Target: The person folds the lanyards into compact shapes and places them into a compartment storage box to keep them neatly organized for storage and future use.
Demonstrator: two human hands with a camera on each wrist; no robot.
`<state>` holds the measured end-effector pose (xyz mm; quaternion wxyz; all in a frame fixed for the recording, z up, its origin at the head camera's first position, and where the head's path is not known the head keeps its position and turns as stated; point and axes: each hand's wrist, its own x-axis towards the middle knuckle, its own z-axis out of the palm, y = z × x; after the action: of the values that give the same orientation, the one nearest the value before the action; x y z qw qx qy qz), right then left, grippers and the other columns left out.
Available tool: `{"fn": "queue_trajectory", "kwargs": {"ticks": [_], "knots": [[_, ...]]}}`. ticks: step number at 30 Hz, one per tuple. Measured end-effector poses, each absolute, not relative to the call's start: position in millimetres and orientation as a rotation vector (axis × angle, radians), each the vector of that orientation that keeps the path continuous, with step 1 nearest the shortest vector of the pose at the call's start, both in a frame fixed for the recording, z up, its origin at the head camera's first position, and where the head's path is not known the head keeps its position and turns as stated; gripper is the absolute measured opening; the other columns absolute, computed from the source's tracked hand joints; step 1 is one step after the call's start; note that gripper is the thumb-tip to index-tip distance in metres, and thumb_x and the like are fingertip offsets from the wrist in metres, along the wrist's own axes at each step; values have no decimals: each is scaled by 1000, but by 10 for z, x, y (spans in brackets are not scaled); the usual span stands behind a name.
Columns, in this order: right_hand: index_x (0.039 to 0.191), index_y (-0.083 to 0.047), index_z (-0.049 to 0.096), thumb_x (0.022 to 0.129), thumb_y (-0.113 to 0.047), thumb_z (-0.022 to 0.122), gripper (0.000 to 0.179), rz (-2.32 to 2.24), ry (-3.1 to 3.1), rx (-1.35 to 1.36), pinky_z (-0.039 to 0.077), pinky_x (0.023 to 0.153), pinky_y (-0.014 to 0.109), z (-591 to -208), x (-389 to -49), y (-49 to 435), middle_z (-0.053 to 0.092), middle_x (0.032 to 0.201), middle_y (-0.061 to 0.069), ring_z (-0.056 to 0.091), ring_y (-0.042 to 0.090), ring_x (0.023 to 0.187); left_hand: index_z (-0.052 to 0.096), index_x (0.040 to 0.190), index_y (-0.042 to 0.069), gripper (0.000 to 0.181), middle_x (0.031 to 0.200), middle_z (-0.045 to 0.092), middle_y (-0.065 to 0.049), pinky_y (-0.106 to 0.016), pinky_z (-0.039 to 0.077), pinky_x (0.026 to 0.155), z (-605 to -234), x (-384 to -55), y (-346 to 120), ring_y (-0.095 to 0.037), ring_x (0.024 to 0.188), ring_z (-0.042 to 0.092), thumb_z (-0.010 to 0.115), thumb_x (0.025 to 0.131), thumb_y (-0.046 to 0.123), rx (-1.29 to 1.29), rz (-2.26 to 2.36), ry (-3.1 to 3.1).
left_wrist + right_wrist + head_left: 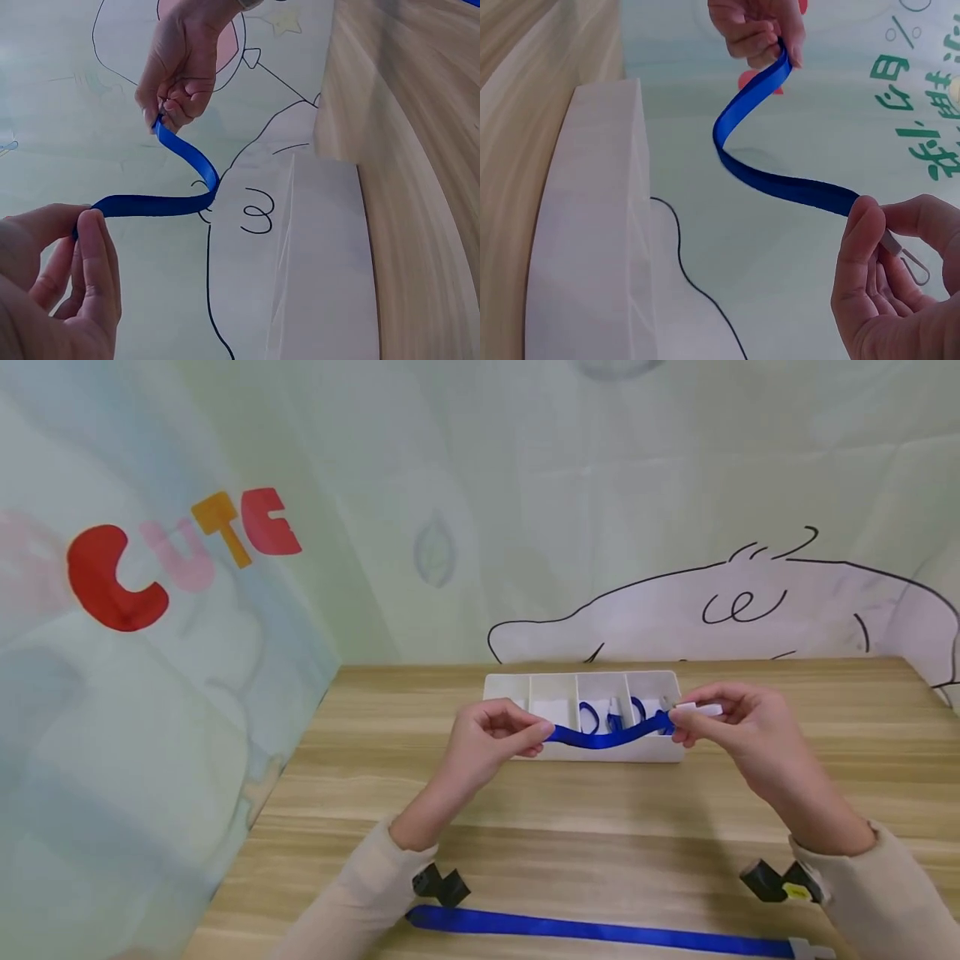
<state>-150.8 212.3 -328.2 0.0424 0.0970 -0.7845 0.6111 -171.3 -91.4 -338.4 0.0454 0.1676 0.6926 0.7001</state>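
A blue lanyard [600, 741] is stretched between my two hands, sagging a little in the middle. My left hand [487, 739] pinches one end of it between thumb and fingers. At the other end, my right hand [738, 731] pinches the strap by its pale end piece; a metal hook [916, 268] sticks out past the fingers in the right wrist view. Behind the held strap stands a white divided box [600, 752], with blue looped straps [589, 717] and clips inside its right-hand compartments. The strap and hands hide part of the box.
A second blue lanyard [600, 932] lies flat along the near part of the wooden table [375, 777], its pale clip [810, 950] at the right. A printed cloth wall [420, 527] rises behind the table and on its left.
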Motion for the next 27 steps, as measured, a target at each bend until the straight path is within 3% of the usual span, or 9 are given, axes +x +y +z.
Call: {"fn": "queue_trajectory", "kwargs": {"ticks": [19, 27], "knots": [[105, 6, 67, 93, -13, 72, 23, 1905, -2370, 396, 59, 75, 27, -3146, -1418, 1837, 71, 86, 10, 69, 24, 72, 74, 93, -2, 13, 88, 74, -11, -38, 61, 70, -3243, -1622, -753, -27, 73, 72, 78, 87, 8, 611, 2036, 2241], [103, 4, 68, 93, -12, 73, 19, 1943, -2355, 436, 60, 76, 30, -3100, -1405, 1780, 70, 88, 12, 69, 26, 71, 73, 93, -4, 13, 88, 74, -11, -38, 61, 69, -3202, -1603, -707, -20, 71, 71, 78, 87, 6, 639, 2061, 2229]]}}
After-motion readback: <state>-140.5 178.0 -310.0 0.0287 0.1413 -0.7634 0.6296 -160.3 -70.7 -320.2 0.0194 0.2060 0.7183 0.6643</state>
